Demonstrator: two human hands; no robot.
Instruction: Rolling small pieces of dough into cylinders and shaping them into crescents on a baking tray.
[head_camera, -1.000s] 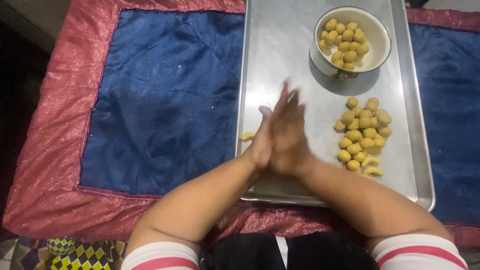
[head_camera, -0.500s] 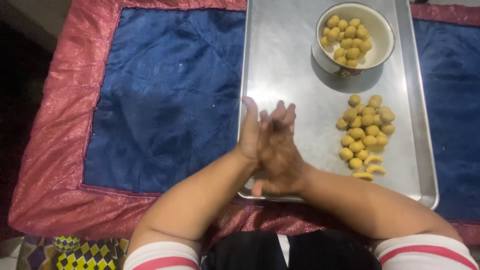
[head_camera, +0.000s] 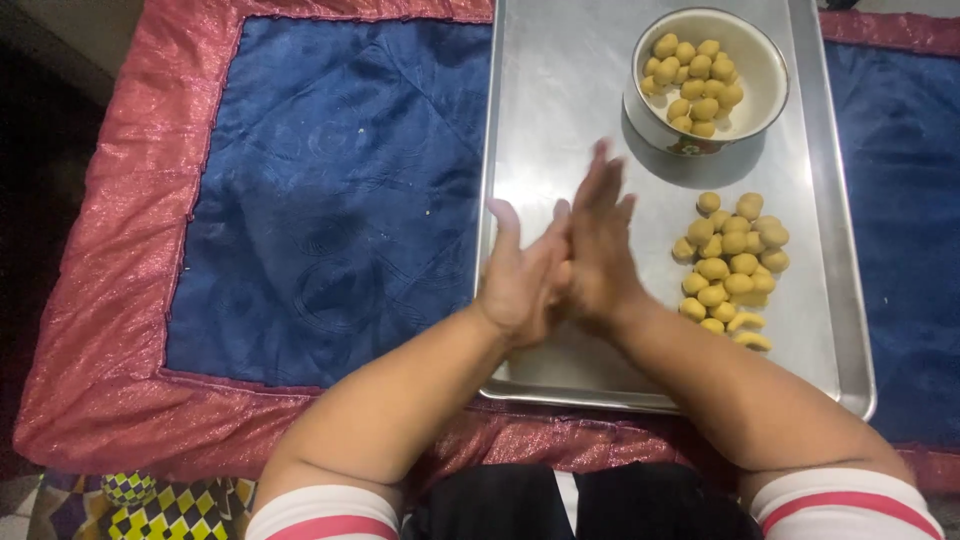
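Just beside pressed-together hands (head_camera: 565, 262), small round yellow dough balls (head_camera: 732, 258).

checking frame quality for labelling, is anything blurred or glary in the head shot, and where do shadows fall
Head view: the right hand is smeared by motion blur at its fingers, the left hand is sharper; the dough balls and bowl are crisp; the metal tray shows soft sheen, no harsh glare; the bowl's shadow lies just below it.
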